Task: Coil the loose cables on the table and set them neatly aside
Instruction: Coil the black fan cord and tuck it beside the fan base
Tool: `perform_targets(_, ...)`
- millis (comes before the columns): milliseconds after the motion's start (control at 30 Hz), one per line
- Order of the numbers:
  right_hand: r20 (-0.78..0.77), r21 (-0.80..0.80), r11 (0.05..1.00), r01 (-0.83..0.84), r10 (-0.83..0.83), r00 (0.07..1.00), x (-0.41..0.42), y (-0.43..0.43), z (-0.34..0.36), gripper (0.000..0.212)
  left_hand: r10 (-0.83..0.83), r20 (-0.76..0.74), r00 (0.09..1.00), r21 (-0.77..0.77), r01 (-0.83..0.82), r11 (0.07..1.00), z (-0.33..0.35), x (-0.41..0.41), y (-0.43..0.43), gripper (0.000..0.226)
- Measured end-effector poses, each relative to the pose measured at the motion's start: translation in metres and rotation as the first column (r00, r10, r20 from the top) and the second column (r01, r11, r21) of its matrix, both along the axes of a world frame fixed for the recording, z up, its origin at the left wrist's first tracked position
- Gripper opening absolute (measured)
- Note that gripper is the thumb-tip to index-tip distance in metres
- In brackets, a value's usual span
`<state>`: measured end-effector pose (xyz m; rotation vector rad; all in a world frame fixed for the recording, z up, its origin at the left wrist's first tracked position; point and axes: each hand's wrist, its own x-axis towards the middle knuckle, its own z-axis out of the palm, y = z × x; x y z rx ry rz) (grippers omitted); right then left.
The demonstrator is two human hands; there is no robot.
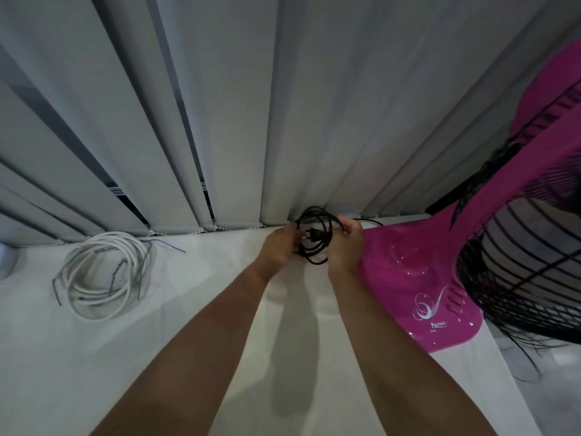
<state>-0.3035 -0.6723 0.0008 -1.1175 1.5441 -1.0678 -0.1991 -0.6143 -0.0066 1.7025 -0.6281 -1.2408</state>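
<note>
Two arms reach out; left grip (280, 247) and right grip (346, 247) curl round opposite sides of the black cable (315, 215), a small coil with its plug (315, 235) across the middle, at the counter's (188, 341) far edge by the blinds (220, 121). Pink fan (424, 278) crowds the right; white cable (103, 278) lies coiled well left.

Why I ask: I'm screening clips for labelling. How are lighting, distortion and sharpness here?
Head view: dim, even light; the wide lens fans the blind slats outward; soft forearm shadows fall on the table; glare spots on the pink fan base; the black cable, held in the left hand and right hand, is readable; the fan grille looks soft.
</note>
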Motion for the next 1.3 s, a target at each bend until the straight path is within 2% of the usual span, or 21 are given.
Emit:
perform_targets(33,0.002,0.005,1.0,0.0,0.0,1.0,0.0,-0.001,0.001,0.021,-0.022,-0.041,0.999,0.015,0.022,1.0,0.003,0.002,0.0,0.042)
perform_targets(133,0.016,0.027,0.999,-0.048,0.047,0.999,0.002,-0.005,0.004,0.018,-0.091,0.025,0.996,0.015,0.09,0.996,0.005,0.002,0.005,0.028)
perform_targets(167,-0.021,0.027,0.995,-0.095,0.096,0.995,0.0,-0.006,0.006,0.019,-0.082,0.041,0.996,0.011,0.082,0.997,0.004,0.001,0.005,0.023)
perform_targets(233,-0.223,-0.031,0.974,-0.226,0.214,0.951,-0.006,-0.003,0.011,0.025,-0.04,0.075,0.996,0.016,0.039,0.999,0.001,-0.001,0.002,0.023)
perform_targets(300,-0.558,-0.191,0.892,-0.409,0.244,0.793,-0.016,0.009,0.013,0.03,-0.018,0.172,0.985,0.058,0.009,0.998,0.002,-0.005,-0.001,0.026)
perform_targets(333,-0.723,-0.239,0.819,-0.521,0.208,0.658,-0.02,0.018,0.012,0.035,-0.018,0.22,0.975,0.075,0.001,0.997,0.003,-0.006,-0.003,0.027)
perform_targets(400,-0.907,-0.174,0.722,-0.669,0.147,0.394,-0.026,0.035,0.007,0.051,-0.02,0.295,0.955,0.079,-0.003,0.997,0.004,-0.008,-0.005,0.033)
perform_targets(433,-0.93,-0.115,0.716,-0.688,0.165,0.327,-0.03,0.041,0.003,0.058,-0.03,0.326,0.945,0.078,0.005,0.997,0.004,-0.009,-0.004,0.038)
perform_targets(467,-0.932,-0.084,0.728,-0.681,0.184,0.312,-0.034,0.046,0.001,0.062,-0.041,0.347,0.937,0.082,0.013,0.997,0.005,-0.01,-0.004,0.04)
perform_targets(567,-0.9,-0.162,0.802,-0.575,0.119,0.42,-0.041,0.052,0.004,0.064,-0.06,0.37,0.927,0.096,0.026,0.995,0.008,-0.01,-0.003,0.029)
perform_targets(600,-0.909,-0.173,0.799,-0.576,0.095,0.405,-0.04,0.054,0.006,0.064,-0.069,0.38,0.922,0.095,0.035,0.995,0.008,-0.009,-0.003,0.028)
perform_targets(700,-0.971,-0.03,0.737,-0.675,0.138,0.195,-0.038,0.056,0.0,0.059,-0.118,0.396,0.911,0.093,0.088,0.992,0.007,-0.007,-0.003,0.029)
perform_targets(767,-0.977,0.071,0.75,-0.658,0.185,0.104,-0.038,0.05,-0.006,0.058,-0.106,0.338,0.935,0.086,0.082,0.993,0.009,-0.006,-0.001,0.032)
perform_targets(833,-0.979,0.147,0.762,-0.631,0.202,0.016,-0.038,0.041,-0.006,0.059,-0.071,0.209,0.975,0.057,0.061,0.997,0.015,-0.004,0.003,0.028)
perform_targets(900,-0.969,0.234,0.744,-0.625,0.228,-0.091,-0.038,0.03,-0.004,0.059,-0.021,-0.011,1.0,0.015,0.021,1.0,0.02,-0.001,0.008,0.025)
perform_targets(1000,-0.941,0.337,0.707,-0.622,0.258,-0.217,-0.038,0.012,-0.004,0.06,0.005,-0.229,0.974,-0.015,-0.009,1.0,0.023,0.007,0.012,0.033)
perform_targets(1167,-0.909,0.414,0.68,-0.605,0.281,-0.306,-0.038,0.002,-0.004,0.06,0.083,-0.344,0.935,0.036,-0.075,0.997,0.019,0.015,0.024,0.031)
perform_targets(1233,-0.902,0.428,0.68,-0.596,0.282,-0.326,-0.037,0.001,-0.005,0.06,0.126,-0.317,0.94,0.086,-0.104,0.991,0.014,0.021,0.034,0.029)
perform_targets(1300,-0.9,0.432,0.683,-0.589,0.281,-0.334,-0.036,0.001,-0.006,0.061,0.131,-0.206,0.97,0.137,-0.104,0.985,0.009,0.029,0.043,0.026)
